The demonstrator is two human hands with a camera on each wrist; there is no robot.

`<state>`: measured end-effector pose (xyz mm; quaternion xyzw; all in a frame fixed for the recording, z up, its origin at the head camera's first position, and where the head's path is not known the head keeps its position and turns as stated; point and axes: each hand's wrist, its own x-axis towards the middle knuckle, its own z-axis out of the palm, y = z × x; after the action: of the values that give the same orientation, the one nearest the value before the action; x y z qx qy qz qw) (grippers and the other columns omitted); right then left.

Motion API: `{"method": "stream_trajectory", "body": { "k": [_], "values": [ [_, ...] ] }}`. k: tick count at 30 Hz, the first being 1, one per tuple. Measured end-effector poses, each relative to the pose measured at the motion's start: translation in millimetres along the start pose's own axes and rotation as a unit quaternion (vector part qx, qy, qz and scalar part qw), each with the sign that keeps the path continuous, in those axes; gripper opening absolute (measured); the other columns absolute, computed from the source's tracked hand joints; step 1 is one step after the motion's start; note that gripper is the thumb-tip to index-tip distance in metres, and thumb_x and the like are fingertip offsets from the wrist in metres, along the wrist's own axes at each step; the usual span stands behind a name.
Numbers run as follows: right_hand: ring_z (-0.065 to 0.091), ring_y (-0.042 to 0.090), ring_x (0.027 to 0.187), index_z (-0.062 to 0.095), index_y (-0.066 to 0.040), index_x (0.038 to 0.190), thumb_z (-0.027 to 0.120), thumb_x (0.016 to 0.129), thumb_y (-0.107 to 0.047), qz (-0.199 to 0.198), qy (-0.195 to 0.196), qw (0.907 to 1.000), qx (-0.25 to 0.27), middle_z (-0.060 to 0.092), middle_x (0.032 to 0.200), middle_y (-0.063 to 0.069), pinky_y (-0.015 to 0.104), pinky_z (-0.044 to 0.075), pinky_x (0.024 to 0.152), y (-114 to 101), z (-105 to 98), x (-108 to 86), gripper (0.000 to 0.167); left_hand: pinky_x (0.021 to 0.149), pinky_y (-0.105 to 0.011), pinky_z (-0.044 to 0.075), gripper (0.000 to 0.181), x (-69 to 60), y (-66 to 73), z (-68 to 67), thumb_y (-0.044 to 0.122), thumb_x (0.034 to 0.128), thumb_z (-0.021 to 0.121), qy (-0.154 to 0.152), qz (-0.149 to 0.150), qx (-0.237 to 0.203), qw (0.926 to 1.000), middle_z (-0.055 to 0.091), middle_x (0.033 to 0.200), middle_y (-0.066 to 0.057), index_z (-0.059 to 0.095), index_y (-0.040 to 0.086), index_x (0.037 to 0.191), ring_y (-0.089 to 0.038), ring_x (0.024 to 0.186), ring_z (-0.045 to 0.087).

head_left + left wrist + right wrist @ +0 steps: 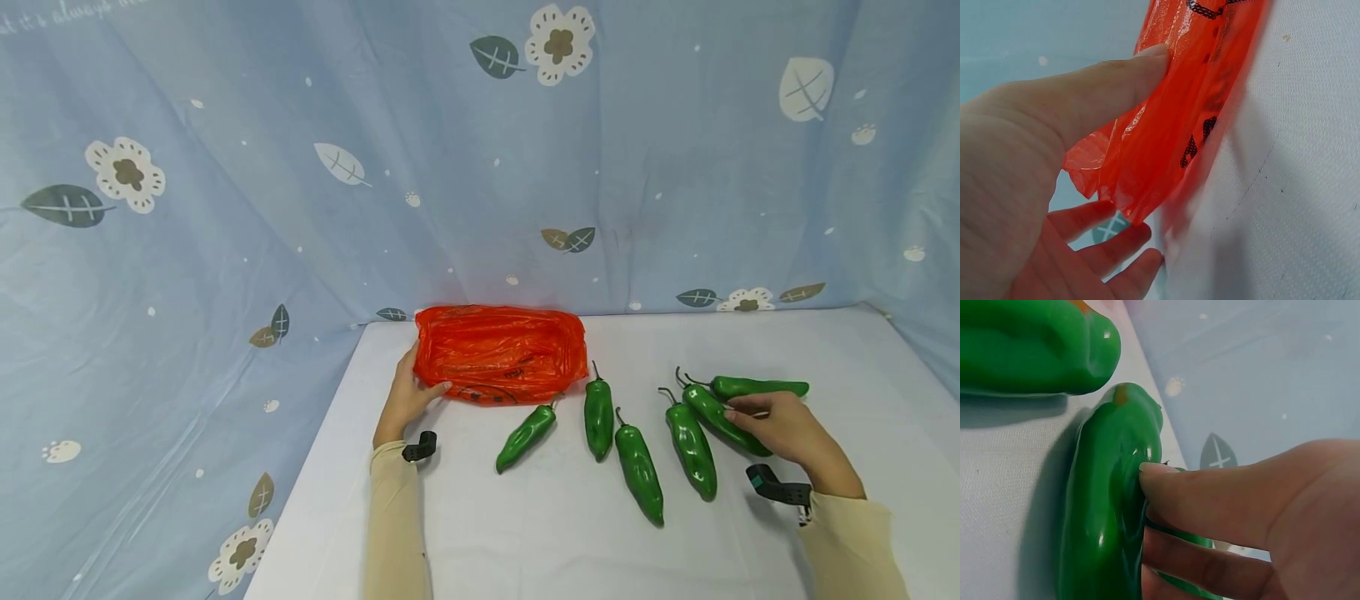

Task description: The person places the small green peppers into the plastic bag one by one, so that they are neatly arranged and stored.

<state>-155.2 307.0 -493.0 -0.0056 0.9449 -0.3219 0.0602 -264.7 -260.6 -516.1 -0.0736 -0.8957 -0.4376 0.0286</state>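
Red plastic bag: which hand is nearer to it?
Left. The left hand touches the red plastic bag at its left end; the right hand is well to the right, on a green pepper.

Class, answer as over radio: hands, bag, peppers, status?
Left hand holds left end of red bag. Right hand pinches green pepper. Neighbouring pepper close behind, possibly crowding that grip.

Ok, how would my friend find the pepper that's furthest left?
Look at the white table, then the red plastic bag at its far edge. Just in front of the bag lies a green pepper. It's the leftmost of six, and the only one slanting up to the right in the head view.
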Motion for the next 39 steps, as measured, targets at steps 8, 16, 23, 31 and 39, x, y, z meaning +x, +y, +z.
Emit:
{"method": "stream_trajectory", "body": {
  "k": [8, 16, 23, 31, 39],
  "values": [
    [0.068, 0.055, 0.100, 0.063, 0.020, 0.123, 0.067, 0.099, -0.018, 0.001, -0.016, 0.9998, 0.014, 0.063, 0.120, 0.043, 0.046, 0.064, 0.069, 1.3, 0.5, 0.9, 0.045, 0.128, -0.063, 0.023, 0.105, -1.5, 1.0, -0.5, 0.018, 0.0849, 0.085, 0.001, -0.016, -0.003, 0.9999, 0.029, 0.167, -0.015, 0.018, 0.017, 0.167, -0.038, 0.156, 0.027],
    [0.069, 0.051, 0.100, 0.062, 0.019, 0.125, 0.067, 0.100, -0.023, -0.002, -0.023, 0.9997, 0.013, 0.066, 0.118, 0.040, 0.041, 0.063, 0.067, 1.7, 0.8, 0.7, 0.049, 0.127, -0.065, 0.023, 0.104, -1.6, -0.1, -0.6, 0.018, 0.0853, 0.084, 0.003, -0.006, -0.009, 0.9999, 0.028, 0.167, -0.017, 0.019, 0.015, 0.166, -0.040, 0.155, 0.027],
    [0.070, 0.047, 0.100, 0.060, 0.020, 0.128, 0.067, 0.101, -0.024, 0.000, -0.038, 0.9991, 0.019, 0.064, 0.120, 0.040, 0.042, 0.064, 0.069, 0.4, 1.3, 0.8, 0.052, 0.128, -0.065, 0.022, 0.104, -1.1, 0.9, -1.3, 0.018, 0.0842, 0.085, 0.006, 0.005, -0.013, 0.9999, 0.031, 0.166, -0.018, 0.021, 0.014, 0.166, -0.040, 0.155, 0.028],
    [0.070, 0.043, 0.105, 0.053, 0.021, 0.134, 0.065, 0.102, -0.028, 0.025, -0.082, 0.9946, 0.059, 0.058, 0.127, 0.042, 0.041, 0.066, 0.074, -2.6, 1.0, 1.6, 0.060, 0.128, -0.064, 0.023, 0.104, 0.5, -1.5, -1.2, 0.017, 0.0840, 0.085, 0.004, 0.013, -0.011, 0.9998, 0.033, 0.166, -0.016, 0.021, 0.015, 0.166, -0.038, 0.154, 0.029],
    [0.070, 0.038, 0.105, 0.053, 0.021, 0.135, 0.064, 0.103, -0.026, 0.024, -0.088, 0.9931, 0.074, 0.057, 0.129, 0.043, 0.038, 0.065, 0.072, -1.9, 0.9, 2.1, 0.058, 0.127, -0.064, 0.024, 0.103, 0.8, -2.8, -0.7, 0.018, 0.0839, 0.085, 0.004, 0.016, -0.020, 0.9997, 0.034, 0.165, -0.015, 0.023, 0.015, 0.165, -0.038, 0.154, 0.029]
  ]
}}
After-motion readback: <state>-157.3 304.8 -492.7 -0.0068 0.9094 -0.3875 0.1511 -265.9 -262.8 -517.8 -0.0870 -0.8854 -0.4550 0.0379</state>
